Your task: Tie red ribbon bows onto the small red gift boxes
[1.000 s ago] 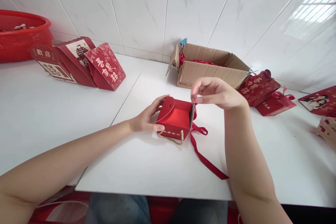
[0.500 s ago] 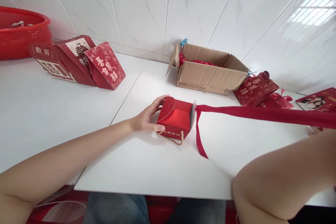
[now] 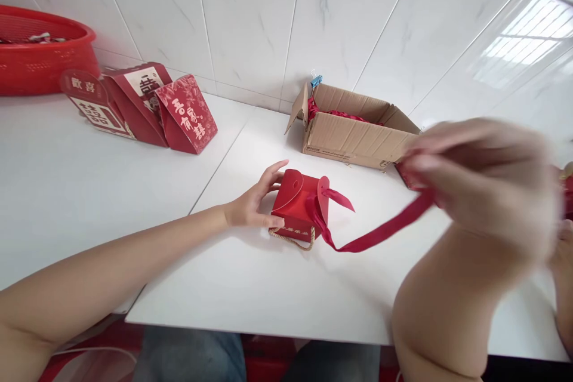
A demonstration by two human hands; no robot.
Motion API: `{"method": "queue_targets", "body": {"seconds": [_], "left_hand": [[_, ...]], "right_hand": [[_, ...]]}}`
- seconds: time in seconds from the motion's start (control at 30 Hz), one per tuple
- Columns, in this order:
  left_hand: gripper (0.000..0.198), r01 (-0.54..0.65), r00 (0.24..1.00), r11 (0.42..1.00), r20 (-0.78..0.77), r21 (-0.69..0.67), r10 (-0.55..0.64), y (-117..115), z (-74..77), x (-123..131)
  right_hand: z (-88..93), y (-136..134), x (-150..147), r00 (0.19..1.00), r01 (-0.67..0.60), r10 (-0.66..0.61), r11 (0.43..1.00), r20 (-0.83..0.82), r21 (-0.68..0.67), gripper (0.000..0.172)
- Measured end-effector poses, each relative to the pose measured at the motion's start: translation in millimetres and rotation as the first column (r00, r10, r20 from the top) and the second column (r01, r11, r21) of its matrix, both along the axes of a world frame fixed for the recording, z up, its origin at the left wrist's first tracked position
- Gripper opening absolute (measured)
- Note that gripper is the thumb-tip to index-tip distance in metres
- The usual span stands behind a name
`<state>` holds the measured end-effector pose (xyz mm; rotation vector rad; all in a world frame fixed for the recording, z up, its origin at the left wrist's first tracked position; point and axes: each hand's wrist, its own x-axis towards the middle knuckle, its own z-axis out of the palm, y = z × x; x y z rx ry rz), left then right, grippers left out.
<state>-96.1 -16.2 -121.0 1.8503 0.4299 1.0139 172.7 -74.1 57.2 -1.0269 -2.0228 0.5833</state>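
Note:
A small red gift box [image 3: 293, 206] with gold lettering and a twisted gold cord handle [image 3: 290, 243] sits on the white table. My left hand [image 3: 253, 203] grips its left side, thumb on the front and fingers behind. A dark red ribbon [image 3: 376, 239] passes through the box's right flap [image 3: 323, 188], leaving a short tail on the far side. The ribbon's long end sags and rises to my right hand [image 3: 487, 185], which is raised at the right and smeared by motion. Thumb and forefinger are pinched on that end.
A cardboard box [image 3: 358, 140] holding red ribbon stands by the tiled wall. Folded red gift boxes [image 3: 188, 113] stand at the back left, beside a red plastic basket [image 3: 49, 65]. Another person's hand [image 3: 564, 262] shows at the right edge.
My right hand has come back into view from the right, and the ribbon has gone from taut to slack. The box's right flap now leans inward. My left hand keeps its hold.

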Motion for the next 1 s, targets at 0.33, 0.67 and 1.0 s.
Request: {"method": "queue_targets", "body": {"seconds": [0.33,0.67,1.0], "left_hand": [[0.103,0.011,1.000,1.000,0.012,0.003,-0.011,-1.7,1.6,1.4],[0.101,0.000,1.000,0.999,0.010,0.039,0.000,-0.3,0.7,0.1],[0.098,-0.010,1.000,0.999,0.015,0.050,0.009,-0.4,1.3,0.6]], "right_hand": [[-34.9,43.5,-51.5,0.947,-0.077,0.168,0.946,0.274,-0.313,0.008],[-48.6,51.2,-55.0,0.953,-0.135,0.231,0.902,0.194,-0.411,0.006],[-56.2,54.9,-63.6,0.967,-0.253,0.200,0.809,-0.156,-0.531,0.019]]}}
